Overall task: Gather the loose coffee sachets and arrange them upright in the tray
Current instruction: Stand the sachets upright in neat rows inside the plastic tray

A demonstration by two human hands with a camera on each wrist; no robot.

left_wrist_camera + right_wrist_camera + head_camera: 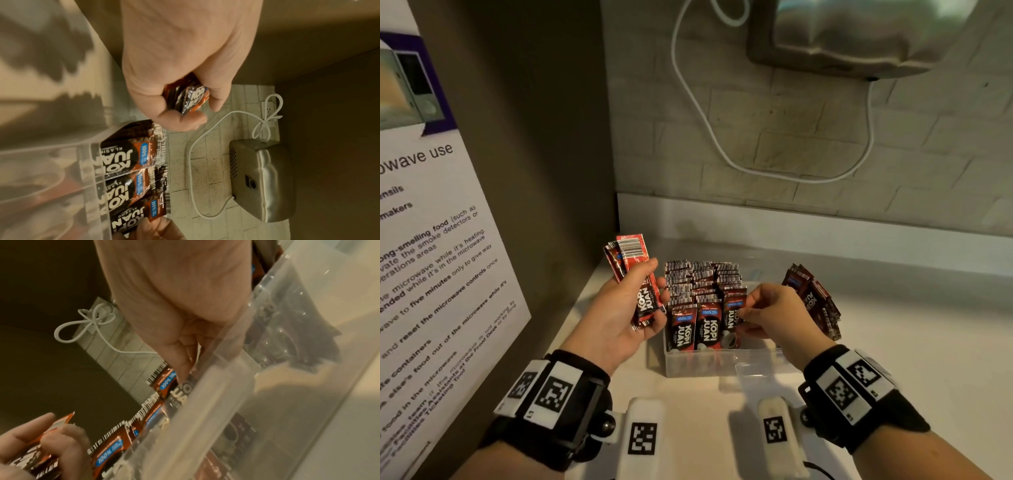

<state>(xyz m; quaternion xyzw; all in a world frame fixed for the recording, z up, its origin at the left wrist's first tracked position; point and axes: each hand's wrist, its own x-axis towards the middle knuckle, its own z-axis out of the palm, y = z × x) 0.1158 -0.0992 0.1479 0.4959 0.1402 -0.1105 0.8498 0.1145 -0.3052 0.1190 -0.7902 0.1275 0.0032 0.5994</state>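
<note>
Several sachets gripped in curled left hand; right hand fingertips pinch front-row sachet upright in clear tray; loose pile right.

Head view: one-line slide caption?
Left hand holds loose sachets; right hand pinches front-row sachet in clear tray.

**Where everything sits around the tray**

So the tray is on the counter, near its back-left corner. Sachets stand upright in it, packed in rows from front to back. Right of the tray, a loose pile of sachets lies on the counter. Left hand hangs just left of the tray holding a small bunch of sachets. Right hand is over the tray's front-right part, fingertips on the front row. A metal unit hangs on the wall above and behind the tray, with its cord looping down.
</note>
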